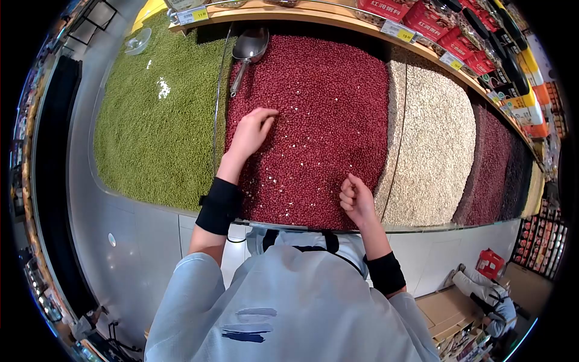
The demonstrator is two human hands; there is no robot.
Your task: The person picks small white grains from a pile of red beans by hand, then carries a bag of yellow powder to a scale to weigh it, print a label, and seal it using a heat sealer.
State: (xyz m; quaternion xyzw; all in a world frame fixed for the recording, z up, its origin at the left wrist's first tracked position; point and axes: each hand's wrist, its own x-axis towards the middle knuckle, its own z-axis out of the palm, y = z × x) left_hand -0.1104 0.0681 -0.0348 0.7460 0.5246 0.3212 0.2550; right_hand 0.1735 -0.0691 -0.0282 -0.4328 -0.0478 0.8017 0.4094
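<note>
My left hand [251, 131] is over the middle left of a bin of dark red beans [325, 108], its thumb and fingers closed together at the tips. My right hand [357, 198] is over the bin's lower right part, its fingers curled in and the thumb side up. Anything between the fingers of either hand is too small to make out. Small white bits [271, 179] lie scattered among the red beans, mostly toward the lower left. A metal scoop [251, 44] rests at the bin's upper left corner, its handle pointing down.
Green beans [157, 120] fill the bin on the left, with a clear scoop [138, 41] on top. Pale grains [431, 139] and darker ones lie to the right. A wooden shelf [338, 18] with packages runs behind. Another person [485, 295] is at the lower right.
</note>
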